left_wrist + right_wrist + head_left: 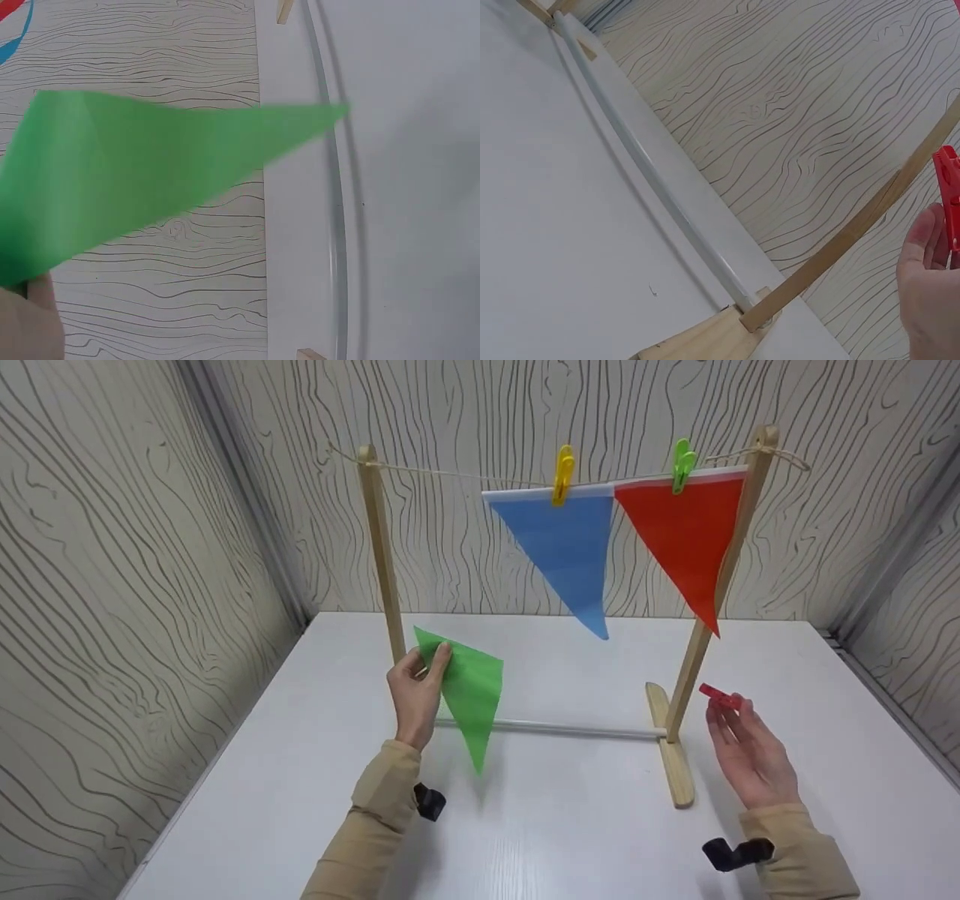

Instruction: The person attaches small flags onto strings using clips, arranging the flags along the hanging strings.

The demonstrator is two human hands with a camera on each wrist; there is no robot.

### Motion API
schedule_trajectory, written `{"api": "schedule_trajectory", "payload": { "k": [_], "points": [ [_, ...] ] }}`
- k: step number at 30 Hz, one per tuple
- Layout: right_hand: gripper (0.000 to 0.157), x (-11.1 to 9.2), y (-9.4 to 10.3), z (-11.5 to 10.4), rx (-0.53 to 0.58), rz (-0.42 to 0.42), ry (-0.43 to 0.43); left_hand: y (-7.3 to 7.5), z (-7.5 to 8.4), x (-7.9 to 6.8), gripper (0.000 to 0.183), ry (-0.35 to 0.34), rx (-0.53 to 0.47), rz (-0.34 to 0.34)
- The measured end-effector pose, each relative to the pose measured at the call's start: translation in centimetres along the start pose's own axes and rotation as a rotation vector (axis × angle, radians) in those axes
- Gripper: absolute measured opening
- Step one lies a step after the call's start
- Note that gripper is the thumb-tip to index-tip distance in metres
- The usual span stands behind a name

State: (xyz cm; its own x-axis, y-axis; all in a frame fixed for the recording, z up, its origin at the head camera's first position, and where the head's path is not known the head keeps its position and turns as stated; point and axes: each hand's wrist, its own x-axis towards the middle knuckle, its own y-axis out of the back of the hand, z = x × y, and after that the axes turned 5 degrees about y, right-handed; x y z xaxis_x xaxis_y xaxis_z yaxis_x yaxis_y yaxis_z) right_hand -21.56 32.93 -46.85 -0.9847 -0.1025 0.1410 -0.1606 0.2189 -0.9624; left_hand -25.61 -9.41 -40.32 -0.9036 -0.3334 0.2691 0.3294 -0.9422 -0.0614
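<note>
A green triangular pennant (474, 690) hangs point down from my left hand (417, 697), which pinches its top edge between thumb and fingers in front of the left post. My right hand (754, 754), palm up to the right of the stand, holds a red clothespin (949, 187) at its fingertips. On the string (450, 473) between the posts hang a blue pennant (566, 540), held by a yellow clothespin (563, 475), and a red pennant (686, 529), held by a green clothespin (682, 466). Their top corners meet. Bare string runs left of the blue pennant.
The wooden stand has a left post (381, 555), a right post (694, 675) with a flat foot (677, 772), and a low white crossbar (570, 728). It stands on a white table (555, 832). Wood-grain panels (465, 405) rise behind and at both sides.
</note>
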Motion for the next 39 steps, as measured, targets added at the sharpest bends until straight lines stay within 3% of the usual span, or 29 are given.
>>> {"api": "schedule_trajectory", "payload": {
  "k": [7,12,19,26,34,39],
  "points": [
    [0.029,0.1,-0.8,0.4,0.041,0.003,-0.012,0.1,1.0,0.3,0.022,0.021,-0.064,0.061],
    [0.023,0.4,-1.6,1.0,0.143,0.058,-0.014,0.2,1.5,0.4,0.027,0.039,-0.096,0.074],
    [0.021,0.7,-3.2,1.9,0.28,0.076,0.008,0.3,2.4,0.7,0.03,0.06,-0.132,0.05],
    [0.026,0.7,-4.7,2.4,0.299,0.009,0.013,0.6,3.3,1.0,0.03,0.058,-0.119,0.026],
    [0.026,0.8,-6.6,3.1,0.309,-0.034,0.0,1.3,4.5,1.4,0.03,0.096,-0.292,-0.016],
    [0.026,1.0,-8.5,4.0,0.305,-0.021,0.024,1.6,5.2,1.6,0.03,0.113,-0.335,-0.031]
  ]
}}
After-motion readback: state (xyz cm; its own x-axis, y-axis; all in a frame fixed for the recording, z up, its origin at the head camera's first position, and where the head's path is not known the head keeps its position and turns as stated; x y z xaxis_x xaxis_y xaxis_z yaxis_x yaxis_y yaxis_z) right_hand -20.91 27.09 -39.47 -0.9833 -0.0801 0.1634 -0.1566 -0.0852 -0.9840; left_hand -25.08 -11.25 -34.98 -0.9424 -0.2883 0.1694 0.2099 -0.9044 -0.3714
